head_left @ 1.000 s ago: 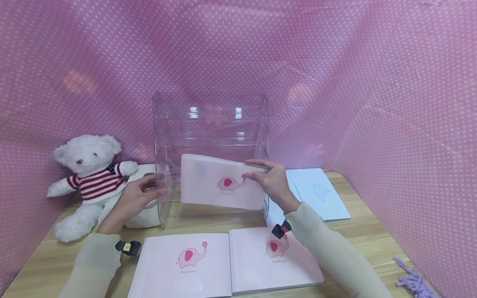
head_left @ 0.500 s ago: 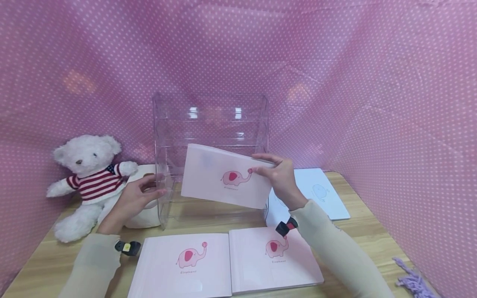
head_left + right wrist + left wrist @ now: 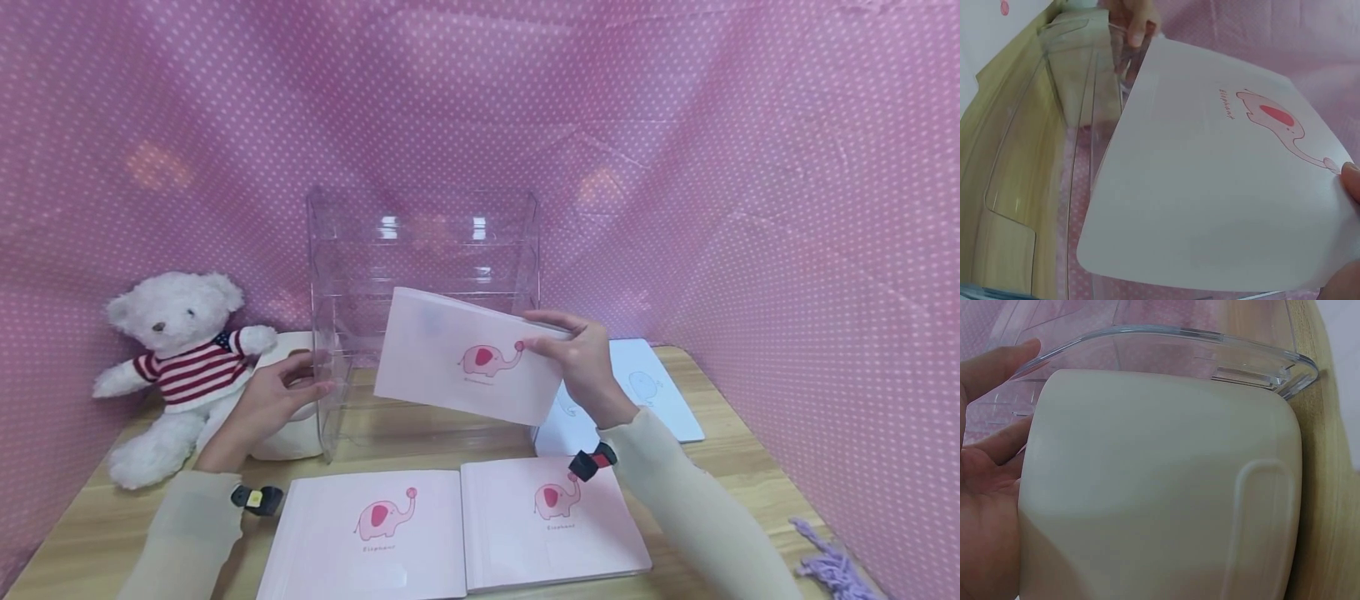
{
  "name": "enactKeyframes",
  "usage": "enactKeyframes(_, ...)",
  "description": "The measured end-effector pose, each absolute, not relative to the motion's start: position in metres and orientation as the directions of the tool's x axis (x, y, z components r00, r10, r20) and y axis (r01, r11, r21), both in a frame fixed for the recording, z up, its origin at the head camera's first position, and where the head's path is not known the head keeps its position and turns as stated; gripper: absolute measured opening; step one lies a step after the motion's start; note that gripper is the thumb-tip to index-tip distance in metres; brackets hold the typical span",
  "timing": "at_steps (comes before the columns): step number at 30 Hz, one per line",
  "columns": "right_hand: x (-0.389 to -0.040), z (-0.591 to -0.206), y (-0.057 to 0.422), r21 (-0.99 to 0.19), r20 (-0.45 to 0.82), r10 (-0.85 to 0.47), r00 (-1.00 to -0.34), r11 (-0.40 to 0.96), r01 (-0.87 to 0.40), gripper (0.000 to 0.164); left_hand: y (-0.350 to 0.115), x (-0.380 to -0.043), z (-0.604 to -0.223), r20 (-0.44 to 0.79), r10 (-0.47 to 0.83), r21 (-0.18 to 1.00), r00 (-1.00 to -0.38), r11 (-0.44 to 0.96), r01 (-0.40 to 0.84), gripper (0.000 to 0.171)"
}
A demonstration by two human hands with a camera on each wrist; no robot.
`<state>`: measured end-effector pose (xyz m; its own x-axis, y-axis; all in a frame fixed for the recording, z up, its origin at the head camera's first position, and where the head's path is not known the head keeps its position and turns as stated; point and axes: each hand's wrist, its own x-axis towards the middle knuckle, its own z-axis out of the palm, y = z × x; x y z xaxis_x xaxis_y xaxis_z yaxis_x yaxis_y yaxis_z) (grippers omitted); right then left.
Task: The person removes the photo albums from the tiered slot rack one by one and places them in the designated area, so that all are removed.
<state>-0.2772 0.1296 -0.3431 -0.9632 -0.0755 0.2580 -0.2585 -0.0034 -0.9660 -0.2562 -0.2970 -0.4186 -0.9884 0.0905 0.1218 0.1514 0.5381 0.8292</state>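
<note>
My right hand (image 3: 588,362) pinches a pink booklet (image 3: 427,354) by its right edge, thumb on the front cover beside the printed elephant. Tilted down to the right, the booklet is held up in front of a clear plastic rack (image 3: 426,293) with stepped tiers. In the right wrist view the booklet (image 3: 1191,162) overlaps the rack's tiers. My left hand (image 3: 277,398) grips the rack's left side panel; the left wrist view has the thumb (image 3: 1004,365) at the panel's edge. A cream rounded container (image 3: 1160,481) stands right beside that hand, partly hiding its fingers.
Two pink elephant booklets, a left one (image 3: 322,533) and a right one (image 3: 517,542), lie side by side in front. Light blue whale booklets (image 3: 667,412) lie right of the rack. A white teddy bear (image 3: 180,350) sits left; purple yarn (image 3: 836,571) lies front right.
My right hand has moved right and slightly up with the booklet, which now tilts more and shows more of the rack's left part. The left hand keeps its place on the rack.
</note>
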Motion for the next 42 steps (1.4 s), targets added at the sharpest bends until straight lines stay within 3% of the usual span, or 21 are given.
enactKeyframes(34, -0.257, -0.337, 0.200, -0.940, 0.317, 0.016, -0.948, -0.128, -0.317, 0.032, -0.296, -0.254, -0.417, 0.114, 0.096, 0.832, -0.989, 0.534, 0.148, 0.064)
enactKeyframes(42, -0.252, -0.335, 0.217, -0.923, 0.320, 0.038, -0.947, -0.211, -0.321, 0.036, -0.296, -0.255, -0.418, 0.117, 0.092, 0.830, -0.989, 0.537, 0.148, 0.064)
